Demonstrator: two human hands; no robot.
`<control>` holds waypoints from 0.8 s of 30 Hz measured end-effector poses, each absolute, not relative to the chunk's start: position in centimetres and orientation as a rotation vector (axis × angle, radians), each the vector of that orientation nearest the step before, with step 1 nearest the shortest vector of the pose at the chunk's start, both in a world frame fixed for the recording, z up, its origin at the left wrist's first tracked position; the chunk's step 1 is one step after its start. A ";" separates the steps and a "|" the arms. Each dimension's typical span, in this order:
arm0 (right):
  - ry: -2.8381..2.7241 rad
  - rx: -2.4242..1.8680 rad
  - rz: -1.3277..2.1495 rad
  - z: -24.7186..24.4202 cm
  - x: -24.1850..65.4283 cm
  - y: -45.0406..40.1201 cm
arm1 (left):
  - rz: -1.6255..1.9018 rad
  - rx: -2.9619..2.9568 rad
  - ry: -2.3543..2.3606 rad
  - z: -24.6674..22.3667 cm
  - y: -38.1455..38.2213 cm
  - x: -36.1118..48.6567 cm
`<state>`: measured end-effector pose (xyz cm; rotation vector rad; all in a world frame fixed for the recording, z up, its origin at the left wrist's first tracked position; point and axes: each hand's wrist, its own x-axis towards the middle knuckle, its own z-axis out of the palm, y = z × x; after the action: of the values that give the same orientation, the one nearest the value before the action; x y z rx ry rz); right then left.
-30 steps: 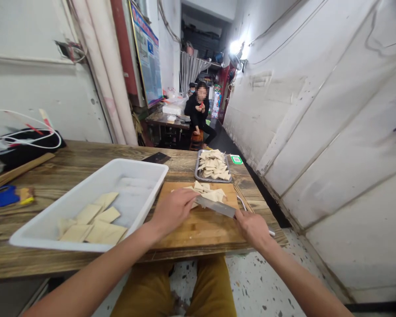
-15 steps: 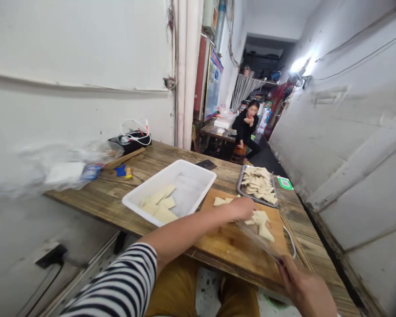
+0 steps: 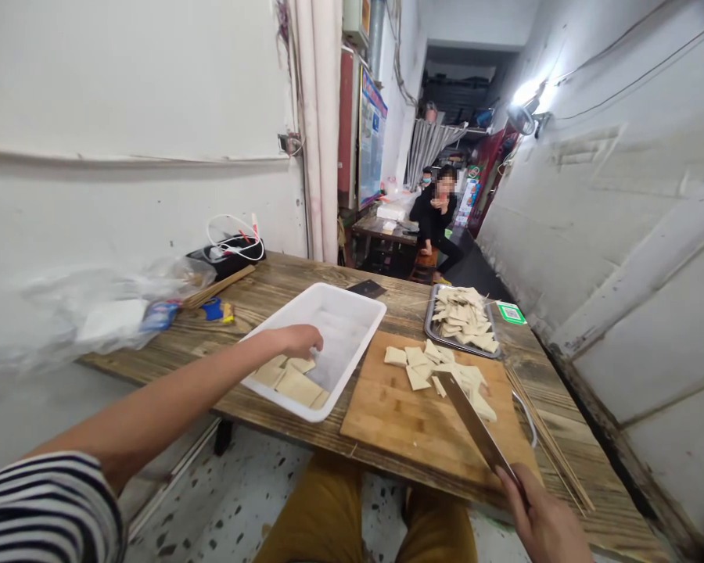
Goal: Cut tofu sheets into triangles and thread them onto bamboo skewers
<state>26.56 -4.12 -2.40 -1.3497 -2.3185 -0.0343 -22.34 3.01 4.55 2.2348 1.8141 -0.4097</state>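
Clasping the knife (image 3: pixel 472 424) are the right fingers (image 3: pixel 528 478); the left fingers (image 3: pixel 316 341) hang half-open over the tub (image 3: pixel 350 352).

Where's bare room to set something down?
Free: near half of the rectangular wooden cutting board, left of the steel knife; brown wooden table between white plastic tub and blue-yellow item. Crowded: the board's far half, with flat beige pieces; beside it, thin wooden sticks.

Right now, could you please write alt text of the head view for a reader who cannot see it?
A person's right hand holds a knife, its tip near pale cut pieces on a wooden board, while the left hand is over a white tub of larger flat sheets. Beyond the board, a metal tray holds more pale pieces.
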 end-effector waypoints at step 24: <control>-2.205 -1.542 0.089 -1.9 25.6 -4.6 | 0.336 2.307 2.310 14.0 -2.1 -19.0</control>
<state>25.56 -4.62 -1.93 -1.5416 -2.2047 0.0894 -19.00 -2.09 14.05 2.3074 2.3102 0.3361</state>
